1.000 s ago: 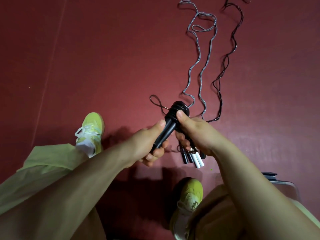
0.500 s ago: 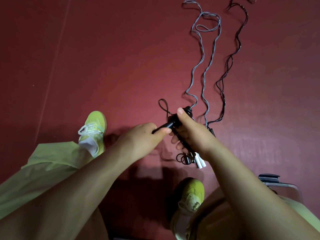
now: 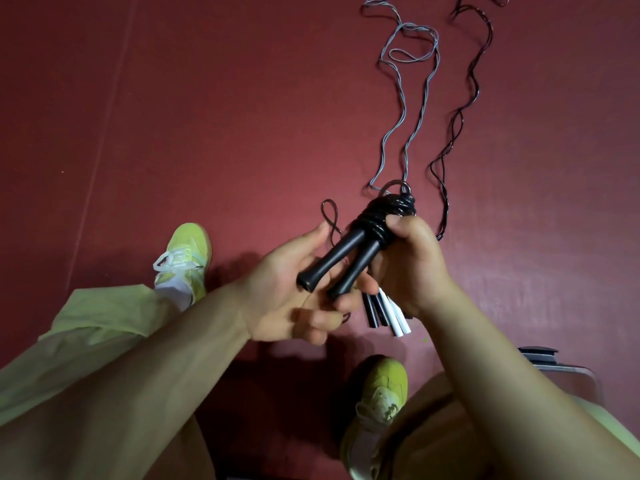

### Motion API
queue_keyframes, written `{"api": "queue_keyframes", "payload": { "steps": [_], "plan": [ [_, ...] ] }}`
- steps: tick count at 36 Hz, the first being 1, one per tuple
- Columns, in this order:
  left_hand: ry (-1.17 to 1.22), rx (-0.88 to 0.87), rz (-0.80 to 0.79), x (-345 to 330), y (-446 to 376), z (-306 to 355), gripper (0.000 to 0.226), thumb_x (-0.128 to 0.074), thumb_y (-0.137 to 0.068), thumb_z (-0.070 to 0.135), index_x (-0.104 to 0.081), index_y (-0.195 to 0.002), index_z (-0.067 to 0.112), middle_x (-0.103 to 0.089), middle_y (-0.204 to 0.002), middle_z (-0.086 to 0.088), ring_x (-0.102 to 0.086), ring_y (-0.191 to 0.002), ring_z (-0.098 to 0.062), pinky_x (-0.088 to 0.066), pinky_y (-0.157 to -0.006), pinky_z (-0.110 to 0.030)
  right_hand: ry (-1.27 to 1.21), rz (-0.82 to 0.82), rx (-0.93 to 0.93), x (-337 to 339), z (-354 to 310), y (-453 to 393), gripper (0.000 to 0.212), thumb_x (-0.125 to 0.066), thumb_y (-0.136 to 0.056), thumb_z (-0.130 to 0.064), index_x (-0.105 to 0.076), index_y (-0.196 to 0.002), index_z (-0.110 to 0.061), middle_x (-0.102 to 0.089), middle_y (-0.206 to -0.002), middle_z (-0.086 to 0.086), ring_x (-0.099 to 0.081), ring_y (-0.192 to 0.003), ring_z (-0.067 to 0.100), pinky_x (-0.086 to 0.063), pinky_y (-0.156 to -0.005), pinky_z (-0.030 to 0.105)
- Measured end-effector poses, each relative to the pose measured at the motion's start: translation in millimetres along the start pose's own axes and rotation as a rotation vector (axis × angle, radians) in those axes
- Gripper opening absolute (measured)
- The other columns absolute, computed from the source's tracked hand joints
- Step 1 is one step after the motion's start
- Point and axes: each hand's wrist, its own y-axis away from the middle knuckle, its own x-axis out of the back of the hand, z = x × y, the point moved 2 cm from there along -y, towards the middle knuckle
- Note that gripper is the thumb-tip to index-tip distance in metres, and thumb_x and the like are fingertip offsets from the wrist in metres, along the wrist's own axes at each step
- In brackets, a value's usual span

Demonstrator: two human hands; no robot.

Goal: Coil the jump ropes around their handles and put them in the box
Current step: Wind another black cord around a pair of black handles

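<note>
A black jump rope (image 3: 349,251) has its cord coiled around the top of its two black handles. My right hand (image 3: 412,261) grips the coiled end, thumb pressed on the wraps. My left hand (image 3: 294,289) lies palm up under the handle ends, its fingers curled loosely around them. A short loop of black cord (image 3: 330,216) sticks out to the left of the coil. Below my right hand lie more handles (image 3: 384,311), black and white, on the floor. A grey rope (image 3: 405,98) and a dark rope (image 3: 460,116) trail uncoiled across the red floor toward the top.
Red floor (image 3: 207,133) all around. My two yellow-green shoes (image 3: 183,258) stand on it, one at centre left and the other shoe (image 3: 377,403) at bottom centre. A grey box corner (image 3: 554,365) with a dark latch shows at the lower right, partly behind my right arm.
The coiled black rope has turned so both handles point toward me. My left hand has opened from a pinch on the cord to a loose cradle under the handles.
</note>
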Motion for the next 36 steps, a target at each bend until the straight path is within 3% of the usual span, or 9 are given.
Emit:
{"api": "queue_keyframes", "payload": {
  "steps": [3, 8, 11, 15, 19, 26, 29, 32, 36],
  "plan": [
    [0.079, 0.015, -0.022, -1.1, 1.3, 1.4, 0.065, -0.032, -0.083, 0.069, -0.066, -0.085, 0.014, -0.044, -0.06, 0.005, -0.032, -0.036, -0.001, -0.026, -0.039, -0.015, 0.066, 0.026, -0.021, 3.7, 0.9, -0.7, 0.035, -0.046, -0.081, -0.037, -0.051, -0.084, -0.002, -0.047, -0.063, 0.013, -0.048, -0.047, 0.02, -0.04, -0.049, 0.027],
    [-0.041, -0.006, 0.309, -0.1, -0.8, 4.6, 0.057, -0.026, -0.09, 0.061, -0.055, -0.074, 0.014, -0.038, -0.053, 0.003, -0.021, -0.033, -0.002, -0.013, -0.04, -0.016, 0.477, 0.073, -0.152, 14.9, 6.6, -1.9, 0.069, -0.044, -0.089, -0.061, -0.063, -0.086, 0.005, -0.055, -0.067, 0.012, -0.046, -0.058, 0.023, -0.036, -0.059, 0.034],
    [-0.195, 0.002, 0.477, 0.5, -2.4, 4.4, 0.059, -0.021, -0.096, 0.06, -0.052, -0.074, 0.014, -0.041, -0.051, 0.003, -0.019, -0.034, -0.004, -0.014, -0.04, -0.018, 0.551, 0.103, -0.179, 15.7, 4.7, 1.6, 0.059, -0.037, -0.1, -0.051, -0.06, -0.076, -0.001, -0.052, -0.056, 0.002, -0.043, -0.046, 0.015, -0.037, -0.051, 0.025],
    [-0.338, -0.011, 0.571, -0.7, -3.7, 5.9, 0.058, -0.019, -0.097, 0.06, -0.052, -0.077, 0.015, -0.043, -0.05, 0.005, -0.02, -0.035, -0.005, -0.013, -0.043, -0.022, 0.497, 0.142, -0.181, 11.8, 6.4, 0.4, 0.055, -0.041, -0.09, -0.057, -0.062, -0.085, -0.006, -0.047, -0.057, -0.002, -0.036, -0.045, 0.014, -0.034, -0.046, 0.024],
    [-0.483, -0.045, 0.666, -0.2, -3.6, 7.6, 0.056, -0.02, -0.099, 0.056, -0.055, -0.079, 0.017, -0.046, -0.049, 0.006, -0.023, -0.036, -0.007, -0.018, -0.046, -0.024, 0.556, 0.172, -0.226, 9.5, 6.4, 1.1, 0.055, -0.034, -0.099, -0.05, -0.061, -0.073, -0.01, -0.043, -0.051, -0.004, -0.035, -0.045, 0.013, -0.036, -0.048, 0.025],
    [-0.677, -0.086, 0.814, 7.8, -4.7, 11.4, 0.053, -0.026, -0.099, 0.052, -0.056, -0.077, 0.015, -0.048, -0.052, 0.005, -0.035, -0.033, -0.005, -0.028, -0.043, -0.019, 0.775, 0.274, -0.238, 7.2, 10.7, 0.6, 0.063, -0.028, -0.099, -0.057, -0.047, -0.059, -0.012, -0.04, -0.043, -0.009, -0.037, -0.046, 0.014, -0.04, -0.056, 0.026],
    [-0.708, -0.083, 0.867, 15.9, -1.8, 13.7, 0.053, -0.032, -0.096, 0.057, -0.058, -0.077, 0.015, -0.049, -0.058, 0.003, -0.033, -0.044, -0.011, -0.024, -0.046, -0.023, 0.766, 0.257, -0.271, 10.2, 16.0, -0.4, 0.078, -0.02, -0.09, -0.075, -0.059, -0.07, -0.01, -0.049, -0.055, -0.003, -0.046, -0.056, 0.016, -0.041, -0.063, 0.03],
    [-0.671, -0.092, 0.908, 22.7, -0.3, 15.4, 0.05, -0.037, -0.096, 0.056, -0.058, -0.078, 0.014, -0.048, -0.062, 0.001, -0.033, -0.048, -0.013, -0.023, -0.048, -0.023, 0.65, 0.235, -0.334, 13.0, 22.9, -3.0, 0.095, -0.02, -0.067, -0.092, -0.068, -0.086, -0.013, -0.057, -0.062, -0.003, -0.052, -0.057, 0.016, -0.041, -0.062, 0.032],
    [-0.741, -0.125, 0.929, 26.4, -3.6, 14.6, 0.043, -0.044, -0.094, 0.051, -0.059, -0.083, 0.012, -0.048, -0.067, 0.003, -0.037, -0.053, -0.011, -0.027, -0.049, -0.025, 0.595, 0.207, -0.375, 13.2, 23.2, -2.6, 0.096, -0.021, -0.068, -0.094, -0.069, -0.095, -0.015, -0.063, -0.069, 0.001, -0.056, -0.054, 0.014, -0.042, -0.053, 0.027]
  ]
}}
